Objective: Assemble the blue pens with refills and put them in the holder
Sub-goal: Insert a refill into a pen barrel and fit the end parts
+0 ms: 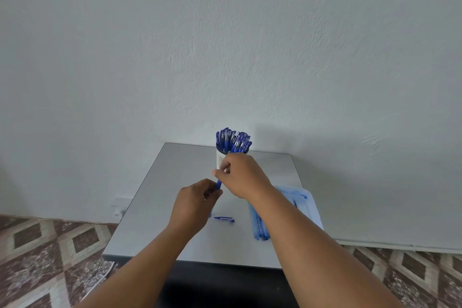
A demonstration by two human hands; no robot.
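A white cylindrical holder (220,160) stands at the back of the grey table (160,197), packed with several capped blue pens (233,141). Just in front of it, my left hand (193,204) and my right hand (241,174) both grip one blue pen (219,184). The left holds its lower part and the right pinches its upper end. A blue pen cap (224,219) lies on the table below my hands. A bundle of pale blue refills (258,224) lies to the right, partly hidden by my right forearm.
A clear plastic packet (303,201) with blue marks lies at the table's right side under the refills. The table stands against a white wall. A patterned tile floor, a wall socket (119,206) and a white cable (101,279) are at the left.
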